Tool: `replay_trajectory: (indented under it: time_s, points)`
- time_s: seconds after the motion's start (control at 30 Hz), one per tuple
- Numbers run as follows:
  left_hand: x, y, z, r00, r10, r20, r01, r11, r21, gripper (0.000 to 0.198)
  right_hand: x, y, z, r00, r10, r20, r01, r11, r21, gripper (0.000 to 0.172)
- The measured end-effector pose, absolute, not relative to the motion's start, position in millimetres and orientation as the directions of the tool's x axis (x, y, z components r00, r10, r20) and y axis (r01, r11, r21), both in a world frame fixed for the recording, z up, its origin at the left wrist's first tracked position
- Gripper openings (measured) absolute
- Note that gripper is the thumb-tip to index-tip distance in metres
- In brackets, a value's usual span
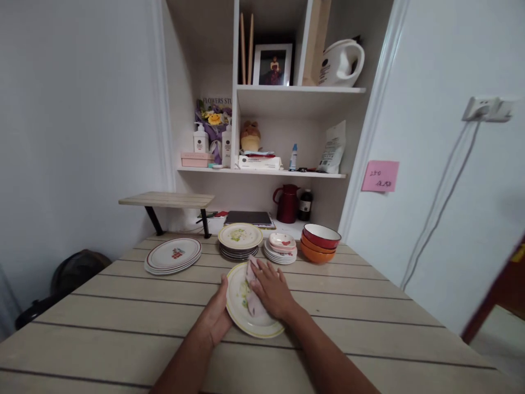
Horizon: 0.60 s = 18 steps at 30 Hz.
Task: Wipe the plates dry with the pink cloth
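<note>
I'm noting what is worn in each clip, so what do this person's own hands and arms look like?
The left hand and right hand are both bare, with no glove or ring that I can make out. The left forearm and right forearm show no sleeve, watch or bracelet.

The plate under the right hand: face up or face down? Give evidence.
Face up. The plate shows its green decoration and yellow rim; the right hand lies on a cloth over it.
</note>
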<state>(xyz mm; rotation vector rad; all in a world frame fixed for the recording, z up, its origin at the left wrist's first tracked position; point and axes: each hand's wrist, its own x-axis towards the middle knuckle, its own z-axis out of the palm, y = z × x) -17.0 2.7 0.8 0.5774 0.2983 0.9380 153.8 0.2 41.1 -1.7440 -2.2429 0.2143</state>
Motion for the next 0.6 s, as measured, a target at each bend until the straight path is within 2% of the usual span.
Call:
replay_trajectory:
  time_s: [0.07, 0.13, 0.3, 0.47, 0.53, 0.6]
  points:
    - [-16.7, 4.1, -1.4, 0.533, 0.846, -0.002, -0.696, 0.440, 0.567, 0.064, 160.8, 0.2, 38.2, -0.144, 0.983, 0.117, 0.946, 0.172, -0.274, 0.062]
    - [-17.8, 6.2, -4.0, 0.478, 0.878, -0.001, -0.735, 0.400, 0.548, 0.066, 162.3, -6.5, 35.0, -0.140, 0.983, 0.115, 0.954, 0.165, -0.252, 0.062]
    - [-24.3, 11.8, -10.6, 0.408, 0.913, 0.008, -0.773, 0.340, 0.536, 0.071, 144.6, -39.8, 31.6, -0.273, 0.952, 0.140, 0.924, 0.300, -0.235, 0.059]
    - [-24.4, 7.9, -7.3, 0.451, 0.893, 0.001, -0.740, 0.373, 0.559, 0.071, 126.0, -52.3, 37.2, -0.513, 0.840, 0.175, 0.793, 0.542, -0.276, 0.065]
    - [-21.4, 3.4, -1.9, 0.508, 0.861, -0.003, -0.704, 0.417, 0.574, 0.067, 125.9, -43.5, 39.4, -0.543, 0.820, 0.184, 0.769, 0.573, -0.283, 0.064]
    - [-17.8, -1.0, 3.5, 0.558, 0.830, -0.004, -0.668, 0.451, 0.592, 0.064, 130.9, -29.3, 40.5, -0.491, 0.849, 0.196, 0.799, 0.529, -0.286, 0.062]
